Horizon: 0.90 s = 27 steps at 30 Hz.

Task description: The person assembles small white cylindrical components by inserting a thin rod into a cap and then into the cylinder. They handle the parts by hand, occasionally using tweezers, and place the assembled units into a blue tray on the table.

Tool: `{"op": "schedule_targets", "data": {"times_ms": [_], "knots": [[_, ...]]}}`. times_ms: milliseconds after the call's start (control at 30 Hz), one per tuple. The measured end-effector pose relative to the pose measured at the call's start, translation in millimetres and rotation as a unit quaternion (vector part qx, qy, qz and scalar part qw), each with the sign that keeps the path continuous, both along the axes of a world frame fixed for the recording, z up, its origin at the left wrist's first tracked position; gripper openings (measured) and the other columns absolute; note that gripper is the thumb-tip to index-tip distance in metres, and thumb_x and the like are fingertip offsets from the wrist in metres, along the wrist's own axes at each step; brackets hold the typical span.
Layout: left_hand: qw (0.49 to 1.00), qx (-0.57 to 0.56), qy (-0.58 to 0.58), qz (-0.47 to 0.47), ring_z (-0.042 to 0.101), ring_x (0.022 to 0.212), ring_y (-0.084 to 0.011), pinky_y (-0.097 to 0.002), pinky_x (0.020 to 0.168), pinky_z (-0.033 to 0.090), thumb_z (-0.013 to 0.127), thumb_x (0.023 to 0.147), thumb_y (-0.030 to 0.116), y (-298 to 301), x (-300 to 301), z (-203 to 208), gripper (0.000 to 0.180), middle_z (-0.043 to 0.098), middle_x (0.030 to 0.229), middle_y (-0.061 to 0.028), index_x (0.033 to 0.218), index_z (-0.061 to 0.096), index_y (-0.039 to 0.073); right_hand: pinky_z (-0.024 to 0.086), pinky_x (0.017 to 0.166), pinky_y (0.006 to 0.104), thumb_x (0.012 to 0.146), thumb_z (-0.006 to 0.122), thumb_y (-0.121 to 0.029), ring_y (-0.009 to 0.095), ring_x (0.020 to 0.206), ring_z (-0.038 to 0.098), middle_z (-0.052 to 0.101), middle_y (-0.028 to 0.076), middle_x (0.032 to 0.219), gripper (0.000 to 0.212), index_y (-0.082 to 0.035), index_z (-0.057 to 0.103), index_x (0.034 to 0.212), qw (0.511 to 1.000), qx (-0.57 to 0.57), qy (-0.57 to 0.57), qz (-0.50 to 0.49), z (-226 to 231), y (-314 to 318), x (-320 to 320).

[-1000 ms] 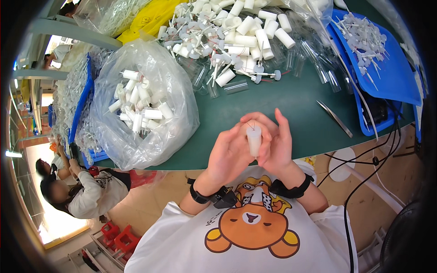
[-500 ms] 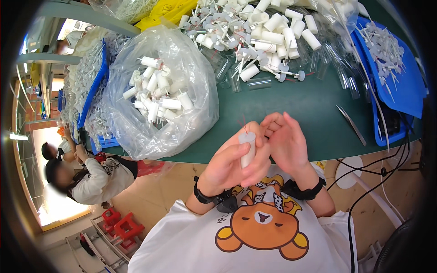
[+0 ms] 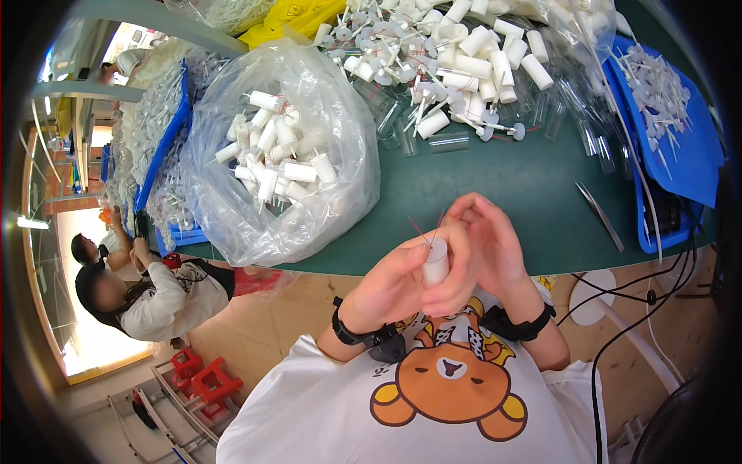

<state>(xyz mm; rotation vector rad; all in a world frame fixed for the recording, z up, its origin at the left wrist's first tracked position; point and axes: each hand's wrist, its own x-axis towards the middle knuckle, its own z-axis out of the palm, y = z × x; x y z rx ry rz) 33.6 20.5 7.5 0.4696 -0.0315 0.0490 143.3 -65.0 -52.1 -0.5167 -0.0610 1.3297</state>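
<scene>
My left hand is closed around a white cylinder with a flat grey-white end facing up. Its thumb and fingers wrap the sides, hiding the cylinder's lower part. Thin red wires stick up from that end. Close against it on the right, my right hand is loosely cupped, palm showing and fingers bent toward the wires. I see nothing held in it, though its fingertips are partly hidden behind the left hand. Both hands are in front of the green table's near edge.
A clear plastic bag of similar white cylinders stands on the left. Behind are heaped white cylinders, wired discs and clear tubes. Tweezers lie at right, near blue trays and black cables. Another person sits at left.
The cylinder has turned so its end and wires face me more, and has shifted slightly right. My right hand's fingers have come closer to my left hand and the wires.
</scene>
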Motion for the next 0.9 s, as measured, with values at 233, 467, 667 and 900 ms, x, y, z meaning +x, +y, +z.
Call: {"op": "schedule_targets", "data": {"times_ms": [233, 467, 667, 900], "knots": [[0.996, 0.008, 0.082, 0.018, 0.032, 0.046, -0.0085, -0.0247, 0.046, 0.026, 0.038, 0.09, 0.033, 2, -2, 4, 0.028, 0.035, 0.054, 0.0034, 0.076, 0.04, 0.008, 0.04, 0.081, 0.031, 0.095, 0.038, -0.024, 0.016, 0.082, 0.051, 0.054, 0.009, 0.082, 0.028, -0.001, 0.053, 0.094, 1.0, 0.002, -0.016, 0.015, 2, 0, 2], [0.994, -0.025, 0.106, 0.033, 0.03, 0.045, -0.0083, -0.0246, 0.047, 0.025, 0.037, 0.09, 0.033, 3, -7, 7, 0.029, 0.034, 0.054, 0.0039, 0.072, 0.039, 0.009, 0.041, 0.079, 0.0323, 0.095, 0.039, -0.023, 0.017, 0.08, 0.052, 0.054, 0.008, 0.081, 0.026, -0.001, 0.053, 0.095, 0.999, 0.009, -0.043, 0.006, 3, 1, 2], [0.985, 0.003, 0.13, 0.111, 0.035, 0.052, -0.0103, -0.0258, 0.052, 0.028, 0.037, 0.091, 0.039, 12, -17, 17, 0.036, 0.039, 0.063, 0.0004, 0.088, 0.042, 0.004, 0.043, 0.079, 0.0345, 0.094, 0.038, -0.021, 0.018, 0.078, 0.052, 0.054, 0.01, 0.078, 0.025, -0.001, 0.053, 0.093, 0.999, 0.023, -0.041, 0.001, -1, -1, 0], [0.875, -0.071, -0.001, 0.479, 0.025, 0.131, -0.0377, -0.0386, 0.11, 0.021, 0.05, 0.087, 0.03, 51, -42, 52, 0.08, 0.018, 0.14, -0.0318, 0.14, 0.003, -0.007, 0.043, 0.08, 0.0356, 0.094, 0.038, -0.019, 0.02, 0.076, 0.053, 0.054, 0.011, 0.076, 0.024, -0.001, 0.052, 0.091, 0.999, 0.024, -0.045, 0.009, 1, -1, 1]]}}
